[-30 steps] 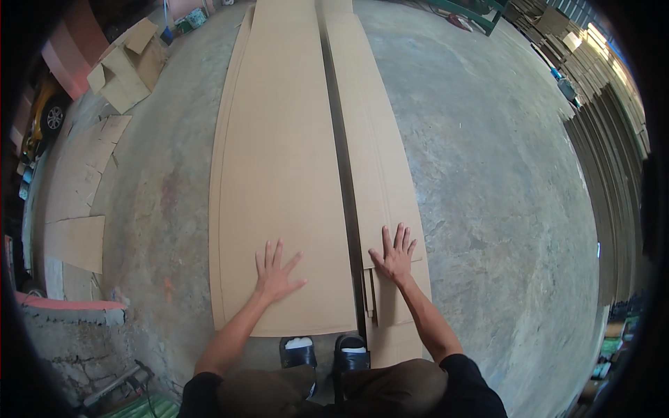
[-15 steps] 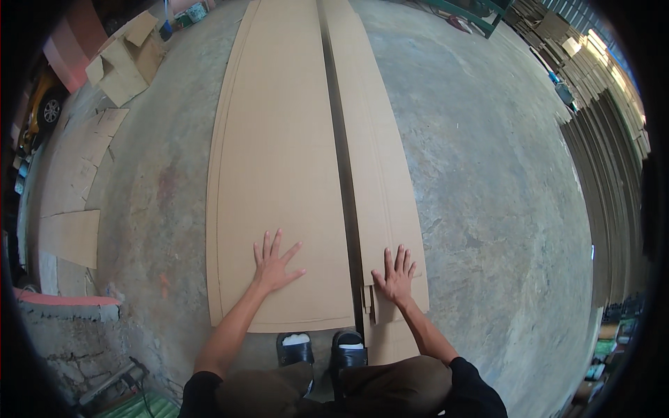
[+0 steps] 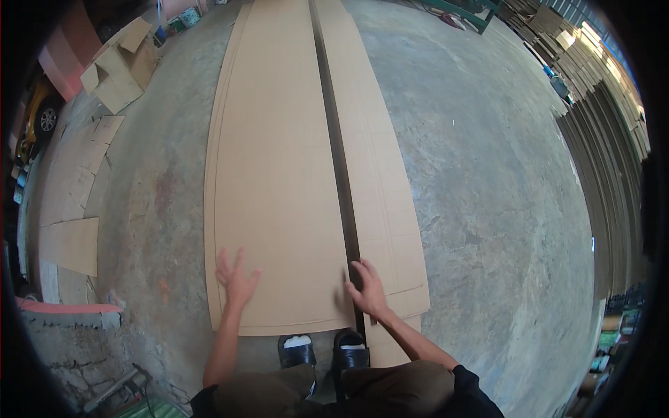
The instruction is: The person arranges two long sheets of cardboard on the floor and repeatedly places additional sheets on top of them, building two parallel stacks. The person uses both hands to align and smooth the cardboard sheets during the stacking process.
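A long cardboard sheet (image 3: 279, 174) lies flat on the floor, stretching away from my feet. A narrower cardboard panel (image 3: 380, 188) runs along its right side. Between them extends a long dark strip (image 3: 336, 153); whether it is a bar or a gap is hard to tell. My left hand (image 3: 238, 280), a little blurred, is open with fingers spread over the sheet's near left part. My right hand (image 3: 369, 291) is at the near end of the dark strip, thumb and fingers apart, with nothing visible in it. A small cardboard edge under the right wrist is mostly hidden.
My feet in black sandals (image 3: 297, 352) stand at the sheet's near edge. An open cardboard box (image 3: 122, 70) and flat cardboard pieces (image 3: 73, 240) are on the left. Stacked cardboard sheets (image 3: 606, 188) line the right side. A green metal frame (image 3: 481, 17) stands at the far right.
Both hands have moved from lying spread on the cardboard. The left shifted left and nearer to me; the right shifted left, from the narrow panel to the dark strip.
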Motion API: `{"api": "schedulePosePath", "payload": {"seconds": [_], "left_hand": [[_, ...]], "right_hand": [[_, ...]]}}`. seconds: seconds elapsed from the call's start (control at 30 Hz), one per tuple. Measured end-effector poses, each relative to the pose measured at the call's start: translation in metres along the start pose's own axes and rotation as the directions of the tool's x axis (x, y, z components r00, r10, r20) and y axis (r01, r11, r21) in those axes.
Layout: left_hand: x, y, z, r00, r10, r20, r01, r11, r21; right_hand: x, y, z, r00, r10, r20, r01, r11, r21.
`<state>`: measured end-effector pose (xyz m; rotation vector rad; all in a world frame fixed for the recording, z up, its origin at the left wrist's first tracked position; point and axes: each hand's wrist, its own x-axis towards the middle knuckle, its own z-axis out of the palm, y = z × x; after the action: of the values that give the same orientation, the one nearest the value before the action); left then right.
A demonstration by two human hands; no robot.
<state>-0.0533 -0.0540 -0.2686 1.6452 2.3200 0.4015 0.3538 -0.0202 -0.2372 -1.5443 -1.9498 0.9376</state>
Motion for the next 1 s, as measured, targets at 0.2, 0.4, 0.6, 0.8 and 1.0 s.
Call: {"api": "schedulePosePath", "payload": {"seconds": [0.2, 0.4, 0.6, 0.8, 1.0], "left_hand": [[-0.014, -0.049, -0.018, 0.963, -0.268, 0.002, 0.267, 0.960, -0.086], [-0.007, -0.028, -0.032, 0.936, -0.338, 0.094, 0.345, 0.937, -0.063], [-0.001, -0.024, -0.037, 0.951, -0.304, -0.060, 0.282, 0.930, -0.236], [0.009, 0.067, -0.088, 0.922, 0.182, -0.343, -0.287, 0.914, -0.286], [-0.004, 0.113, -0.006, 0.902, 0.284, 0.325, -0.319, 0.946, 0.059]], "right_hand": [[0.007, -0.022, 0.034, 0.923, 0.226, 0.313, -0.253, 0.966, 0.050], [0.014, -0.049, 0.032, 0.854, 0.322, 0.408, -0.361, 0.933, 0.019], [0.011, -0.033, 0.020, 0.995, 0.052, 0.090, -0.066, 0.985, 0.161], [0.059, -0.043, -0.073, 0.929, -0.142, -0.343, 0.081, 0.979, -0.188], [0.071, 0.079, -0.050, 0.977, 0.179, -0.118, -0.214, 0.782, -0.585]]}}
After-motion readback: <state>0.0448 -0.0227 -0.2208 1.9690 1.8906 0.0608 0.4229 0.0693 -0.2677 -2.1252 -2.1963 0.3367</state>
